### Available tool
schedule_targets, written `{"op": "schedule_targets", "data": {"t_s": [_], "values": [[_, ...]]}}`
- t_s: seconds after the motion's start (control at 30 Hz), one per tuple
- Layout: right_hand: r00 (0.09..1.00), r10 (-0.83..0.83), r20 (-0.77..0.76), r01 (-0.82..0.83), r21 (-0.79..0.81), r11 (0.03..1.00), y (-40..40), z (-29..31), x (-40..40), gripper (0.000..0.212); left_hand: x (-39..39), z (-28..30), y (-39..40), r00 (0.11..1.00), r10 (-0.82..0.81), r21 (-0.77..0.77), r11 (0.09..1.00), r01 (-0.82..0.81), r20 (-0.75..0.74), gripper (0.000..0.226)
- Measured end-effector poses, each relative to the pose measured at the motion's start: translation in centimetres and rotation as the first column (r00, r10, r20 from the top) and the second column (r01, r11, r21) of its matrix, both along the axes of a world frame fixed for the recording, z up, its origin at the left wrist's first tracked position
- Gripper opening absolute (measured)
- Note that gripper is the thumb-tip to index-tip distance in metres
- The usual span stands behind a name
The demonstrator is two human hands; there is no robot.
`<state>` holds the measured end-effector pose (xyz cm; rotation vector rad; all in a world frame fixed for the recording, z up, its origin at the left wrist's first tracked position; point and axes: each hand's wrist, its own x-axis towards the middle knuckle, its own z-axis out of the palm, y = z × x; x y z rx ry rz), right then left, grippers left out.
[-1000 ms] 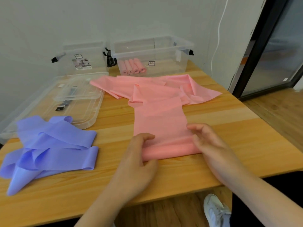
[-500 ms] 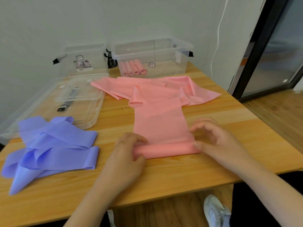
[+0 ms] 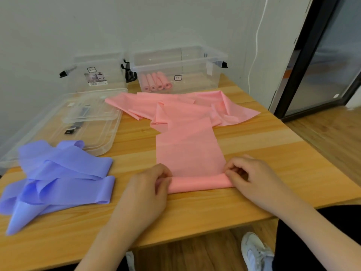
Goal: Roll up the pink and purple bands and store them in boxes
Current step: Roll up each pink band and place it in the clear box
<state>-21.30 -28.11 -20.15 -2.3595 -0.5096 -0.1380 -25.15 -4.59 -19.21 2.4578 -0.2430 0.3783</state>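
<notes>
left hand [image 3: 148, 184] and right hand [image 3: 246, 177] pinch ends of pink band [image 3: 190, 153] roll, near edge — uneven push probably skews it, far bunched tail looks ready to snag.

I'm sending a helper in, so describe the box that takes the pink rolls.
At the table's far edge by the wall stand two clear boxes. It is the right box, behind the spread pink band. Only it holds pink rolls.
</notes>
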Motion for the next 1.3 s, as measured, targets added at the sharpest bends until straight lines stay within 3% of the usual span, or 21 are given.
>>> {"op": "schedule_targets", "data": {"t_s": [0.13, 0.23, 0.33, 0.5, 0.6, 0.73, 0.83, 1.0, 1.07, 1.17, 1.3], "values": [[0.998, -0.023, 0.060, 0.023, 0.010, 1.000, 0.0, 0.0, 0.1, 0.019, 0.2, -0.6, 0.3, 0.993, -0.062, 0.168, 0.985, 0.044, 0.102, 0.012], [0.988, 0.021, 0.154, -0.016, -0.038, 0.999, -0.4, 0.1, 0.3, 0.014, 0.3, -0.4, 0.6, 0.991, -0.129, 0.123, 0.985, 0.125, 0.031, 0.028], [0.986, 0.128, 0.109, -0.124, -0.047, 0.991, -1.1, 0.4, 0.4, 0.012, 0.5, -0.3, 1.0, 0.988, -0.154, 0.103, 0.983, 0.155, -0.016, 0.036], [0.994, 0.088, 0.057, -0.089, 0.015, 0.996, -0.5, 0.3, 0.4, 0.005, 0.8, -0.5, 0.4, 0.998, -0.057, 0.019, 0.998, 0.056, 0.038, 0.011], [0.997, -0.011, 0.072, 0.009, 0.025, 1.000, -0.1, 0.0, 0.4, 0.009, 0.7, -0.8, -0.2, 0.998, -0.010, 0.075, 0.997, 0.006, 0.061, 0.007], [0.990, 0.008, 0.138, 0.001, -0.066, 0.998, -0.2, -0.1, 0.7, 0.003, 0.6, -0.7, 0.5, 0.996, -0.081, 0.209, 0.976, 0.069, 0.048, 0.032], [0.996, 0.068, 0.064, -0.063, -0.080, 0.995, -0.5, 0.5, 0.6, 0.005, 0.6, -0.3, 1.0, 0.994, -0.110, 0.209, 0.972, 0.103, 0.022, 0.040], [0.996, 0.000, 0.091, 0.002, -0.027, 1.000, 0.3, 0.3, 0.6, 0.013, 0.9, -0.5, 0.4, 0.999, 0.027, 0.105, 0.994, -0.032, 0.047, 0.014], [0.993, -0.036, 0.116, 0.040, -0.033, 0.999, 0.7, 0.1, 0.8, 0.010, 0.9, -0.6, -0.1, 0.997, 0.025, 0.179, 0.983, -0.037, 0.073, 0.010], [0.985, -0.023, 0.169, 0.035, -0.068, 0.997, 0.9, 0.0, 1.1, 0.001, 0.9, -0.7, -0.2, 0.993, -0.047, 0.279, 0.960, 0.016, 0.104, 0.028], [0.993, 0.030, 0.117, -0.014, -0.132, 0.991, 0.3, 0.8, 0.9, 0.018, 1.1, -0.6, 0.3, 0.995, -0.046, 0.293, 0.956, 0.018, 0.089, 0.037]]}}
